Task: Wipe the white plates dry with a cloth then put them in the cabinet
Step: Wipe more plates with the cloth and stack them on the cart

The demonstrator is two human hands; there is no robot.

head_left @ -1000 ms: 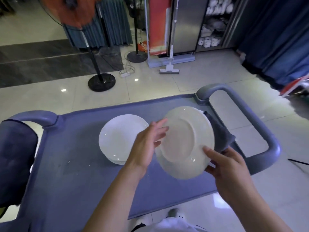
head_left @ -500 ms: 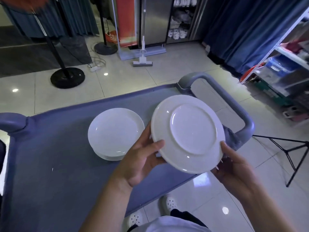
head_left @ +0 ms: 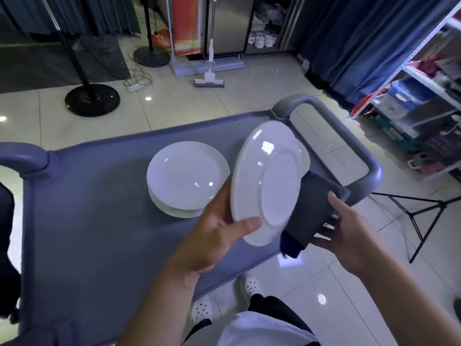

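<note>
Left hand: my left hand [head_left: 219,236] grips the lower edge of a white plate [head_left: 268,182], thumb curled over the rim onto the underside, fingers hidden behind it.
Held plate: I see it tilted steeply, its underside and foot ring turned toward me, raised over the right part of the cart, just beside the stack.
Second rim: a sliver of another white edge [head_left: 304,159] peeks out behind the held plate's upper right; I cannot tell whether it is a separate plate.
Right hand: my right hand [head_left: 341,228] holds a dark grey cloth [head_left: 309,211], thumb on top and fingers underneath, the cloth bunched and touching the plate's right edge.
Plate stack: a stack of white plates [head_left: 187,178] sits face up on the cart worktop [head_left: 99,221], to the left of the held plate.
Cart: blue-grey, with a looped handle [head_left: 349,146] at its right end.
Cabinet: a steel-fronted cabinet [head_left: 225,23] stands at the far wall, with white crockery [head_left: 260,39] on its open shelves, well apart from me.
Floor: pale glossy tiles with a mop [head_left: 209,78], a black round fan base [head_left: 92,99] and a power strip [head_left: 134,87].
Right side: a white metal shelf rack [head_left: 424,78] holding boxes, and a black tripod leg [head_left: 419,221] near it.
</note>
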